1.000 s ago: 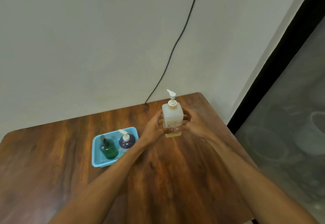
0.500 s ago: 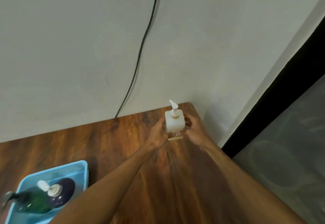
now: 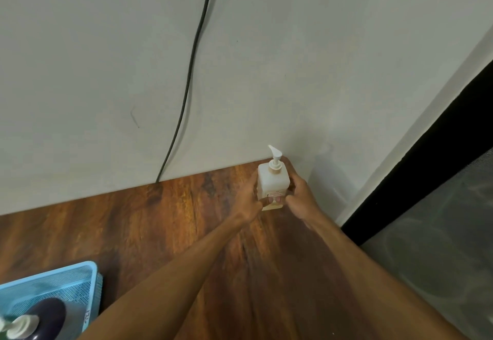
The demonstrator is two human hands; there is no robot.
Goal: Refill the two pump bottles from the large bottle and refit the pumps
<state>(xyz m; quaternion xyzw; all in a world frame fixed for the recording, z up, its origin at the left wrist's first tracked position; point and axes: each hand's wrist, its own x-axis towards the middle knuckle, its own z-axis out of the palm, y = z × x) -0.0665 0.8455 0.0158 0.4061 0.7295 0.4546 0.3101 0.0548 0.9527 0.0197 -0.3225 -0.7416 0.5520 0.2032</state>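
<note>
- Wooden table (image 3: 165, 227) is meeting a pale wall, the large bottle (image 3: 272, 183) standing upright at its far right corner.
- Far left of that bottle, a dark pump bottle (image 3: 46, 319) is sitting in a blue tray (image 3: 61, 275).
- Left hand (image 3: 249, 197) and right hand (image 3: 300, 198) are clasping the large bottle's sides, fingers curled around it.

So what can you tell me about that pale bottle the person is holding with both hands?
The large bottle is squarish, of cream, slightly see-through plastic, with a white pump whose spout points up and to the left above a tan collar. A small printed label sits low on its front. It stands upright near the far right corner of the wooden table, close to the wall. The left hand and the right hand clasp its lower sides. Whether its base rests on the table is unclear.
</note>
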